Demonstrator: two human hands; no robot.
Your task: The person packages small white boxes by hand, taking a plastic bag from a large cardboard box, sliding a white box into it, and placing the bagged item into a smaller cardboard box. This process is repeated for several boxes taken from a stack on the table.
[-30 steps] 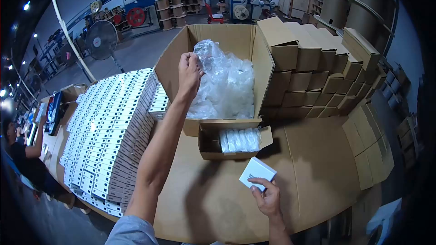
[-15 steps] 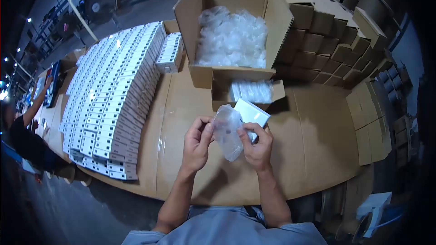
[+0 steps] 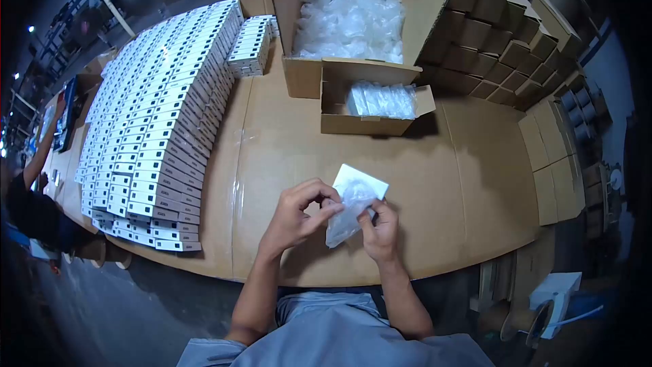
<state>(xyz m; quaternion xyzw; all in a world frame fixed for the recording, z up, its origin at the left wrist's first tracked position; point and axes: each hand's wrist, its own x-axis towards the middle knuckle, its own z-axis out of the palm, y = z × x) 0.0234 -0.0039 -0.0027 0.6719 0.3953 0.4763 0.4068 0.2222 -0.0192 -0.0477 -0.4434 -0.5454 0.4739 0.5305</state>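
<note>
A flat white box tilts over the table in front of me, its lower part overlapped by a crumpled clear plastic bag. My right hand is closed on the box's lower right side, thumb in front, with the bag against it. From the other side, my left hand pinches the bag's edge between thumb and forefinger. Beyond both hands stands an open small carton, with several plastic-wrapped flat packs lined up inside it.
Stacked small white boxes cover the table's left side. Behind the small carton, a large open carton holds a heap of clear bags. Brown cartons are piled at the back right. Another person stands at far left.
The white box has come down and nearer, away from the small carton, and the bag now overlaps its lower part. My left hand has moved in toward the box. The view has tilted down.
</note>
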